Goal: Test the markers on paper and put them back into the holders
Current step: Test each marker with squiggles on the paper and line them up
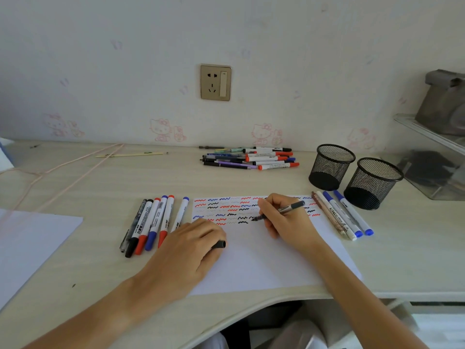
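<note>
A white sheet of paper (259,258) lies in front of me, its top part filled with red, blue and black squiggles. My right hand (284,220) grips a black marker (281,210) with its tip touching the paper beside a black squiggle. My left hand (191,245) rests on the sheet's left edge, closed around a black cap (219,245). Several markers (153,220) lie in a row left of the paper. Several more markers (344,215) lie at its right edge. Two empty black mesh holders (331,166) (373,182) stand at the back right.
A pile of pens and markers (251,158) lies near the wall. A second white sheet (30,238) sits at the far left. A pink cord (63,170) and a ruler (129,154) lie at the back left. A clear plastic box (432,170) stands at the right.
</note>
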